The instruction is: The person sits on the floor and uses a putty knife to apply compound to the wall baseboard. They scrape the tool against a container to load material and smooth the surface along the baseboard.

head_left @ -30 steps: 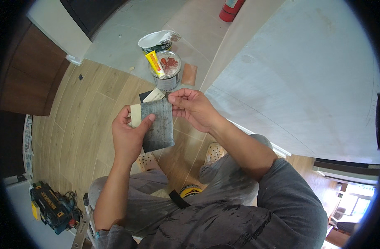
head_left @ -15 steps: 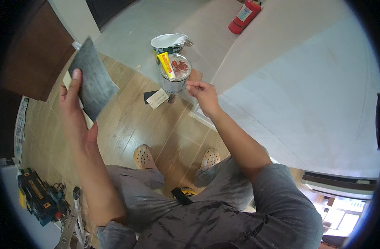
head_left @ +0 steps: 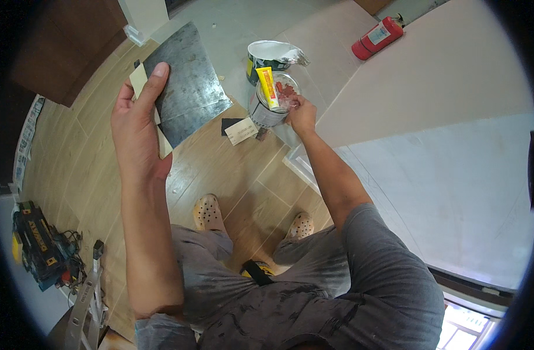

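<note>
In my left hand (head_left: pixel 136 131) is a wide flat metal spreader (head_left: pixel 188 81) with a cream grip strip, my thumb lying over its grey blade. My right hand (head_left: pixel 303 115) is at the right rim of a round can (head_left: pixel 266 114), its fingers bent together near some red paste (head_left: pixel 285 91) on the can's top. Whatever those fingers hold is too small or hidden to make out. A yellow tube (head_left: pixel 267 87) with a white end lies across the can top. Behind the can stands an open bucket (head_left: pixel 258 65) with a whitish crumpled sheet over its rim.
A cream card (head_left: pixel 241 132) lies on a dark piece beside the can. At the right is a pale wall (head_left: pixel 418 111), with a red fire extinguisher (head_left: pixel 376 38) beyond. Black-and-yellow tool gear (head_left: pixel 37 239) and a metal ladder-like frame (head_left: pixel 83 306) are at the lower left.
My right hand has reached from beside the can to its rim near the red paste. The spreader in my left hand has turned and shows more of its face. The view has shifted left.
</note>
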Available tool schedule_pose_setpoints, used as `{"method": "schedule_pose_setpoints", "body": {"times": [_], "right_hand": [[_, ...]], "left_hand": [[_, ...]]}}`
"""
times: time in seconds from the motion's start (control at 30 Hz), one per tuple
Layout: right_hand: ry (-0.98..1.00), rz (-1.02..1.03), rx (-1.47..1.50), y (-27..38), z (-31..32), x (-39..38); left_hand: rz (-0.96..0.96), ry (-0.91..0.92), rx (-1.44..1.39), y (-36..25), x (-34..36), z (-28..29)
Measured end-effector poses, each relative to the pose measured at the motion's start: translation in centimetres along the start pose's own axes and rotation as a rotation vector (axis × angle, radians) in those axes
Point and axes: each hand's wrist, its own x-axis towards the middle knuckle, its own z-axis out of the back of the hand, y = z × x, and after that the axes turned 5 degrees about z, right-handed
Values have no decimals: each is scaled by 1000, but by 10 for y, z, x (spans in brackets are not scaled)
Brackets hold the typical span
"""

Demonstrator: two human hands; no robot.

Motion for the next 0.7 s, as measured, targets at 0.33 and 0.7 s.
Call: {"method": "schedule_pose_setpoints", "body": {"times": [0.33,0.7], "right_hand": [[57,74,-70,3,31,-23],[361,155,-384,-2,24,-18]], "left_hand": [[-2,130,-155,1,-5,-13],[-3,168,-146,-1,-15,-17]]}}
